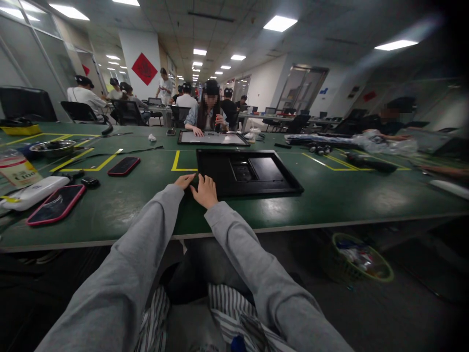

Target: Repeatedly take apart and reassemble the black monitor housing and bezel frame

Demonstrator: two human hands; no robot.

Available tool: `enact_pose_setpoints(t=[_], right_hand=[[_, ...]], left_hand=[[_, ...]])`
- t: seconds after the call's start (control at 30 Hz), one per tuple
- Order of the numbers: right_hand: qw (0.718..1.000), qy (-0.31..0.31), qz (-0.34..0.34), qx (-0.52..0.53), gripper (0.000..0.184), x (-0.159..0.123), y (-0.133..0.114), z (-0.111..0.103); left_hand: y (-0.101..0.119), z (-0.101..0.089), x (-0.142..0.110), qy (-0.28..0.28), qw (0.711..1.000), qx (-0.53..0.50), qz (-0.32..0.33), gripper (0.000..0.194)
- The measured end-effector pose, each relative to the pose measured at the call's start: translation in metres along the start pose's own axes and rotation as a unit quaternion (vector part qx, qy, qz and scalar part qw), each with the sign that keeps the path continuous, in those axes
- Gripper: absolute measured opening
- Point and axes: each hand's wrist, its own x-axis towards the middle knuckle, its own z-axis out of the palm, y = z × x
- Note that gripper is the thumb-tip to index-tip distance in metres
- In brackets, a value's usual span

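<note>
A black flat monitor panel (252, 173) lies back-side up on the green table (146, 205) in front of me. My left hand (184, 181) rests flat on the table just left of the panel's near left corner, fingers stretched out. My right hand (205, 191) lies beside it, fingers touching the panel's near left corner. Both arms are in grey sleeves. Neither hand holds anything.
Two red-edged phones (56, 204) (123, 166), a white power bank (34, 191), a metal bowl (52, 147) and a bottle (16, 168) lie left. A person across the table works on another panel (212, 138). A green waste basket (361, 258) stands under the table's right side.
</note>
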Motion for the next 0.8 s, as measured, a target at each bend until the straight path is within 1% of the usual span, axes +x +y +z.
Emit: enact_pose_setpoints(t=[0.03, 0.1, 0.17, 0.27, 0.37, 0.43, 0.53, 0.67, 0.73, 0.8], right_hand=[[1.0, -0.008, 0.0, -0.008, 0.061, -0.001, -0.003, 0.004], [1.0, -0.007, 0.008, -0.013, 0.066, -0.001, 0.002, 0.007], [1.0, 0.01, 0.027, -0.002, 0.071, 0.0, 0.016, 0.007], [0.997, 0.043, 0.068, 0.001, 0.076, 0.003, 0.042, 0.004], [0.994, 0.054, 0.091, -0.035, 0.07, 0.005, 0.072, -0.002], [0.991, 0.047, 0.104, -0.063, 0.064, 0.005, 0.099, -0.009], [0.985, 0.034, 0.141, -0.093, 0.057, 0.003, 0.149, -0.023], [0.973, 0.036, 0.19, -0.126, 0.046, -0.005, 0.222, -0.043], [0.968, 0.033, 0.203, -0.143, 0.043, -0.008, 0.251, -0.051], [0.964, 0.044, 0.21, -0.155, 0.042, -0.009, 0.271, -0.056]], left_hand=[[0.0, 0.003, 0.0, 0.002, 1.0, -0.002, 0.001, 0.036], [-0.006, -0.004, -0.002, 0.022, 1.0, -0.001, -0.001, 0.036], [-0.015, -0.021, -0.007, 0.053, 0.999, 0.005, -0.008, 0.039], [-0.028, -0.056, -0.015, 0.094, 0.995, 0.016, -0.027, 0.047], [-0.037, -0.083, -0.022, 0.115, 0.992, 0.021, -0.038, 0.055], [-0.042, -0.092, -0.024, 0.119, 0.992, 0.022, -0.042, 0.06], [-0.046, -0.095, -0.025, 0.11, 0.993, 0.027, -0.046, 0.059], [-0.047, -0.092, -0.025, 0.087, 0.994, 0.043, -0.045, 0.047], [-0.046, -0.092, -0.025, 0.081, 0.994, 0.05, -0.044, 0.044], [-0.046, -0.092, -0.025, 0.08, 0.994, 0.057, -0.043, 0.044]])
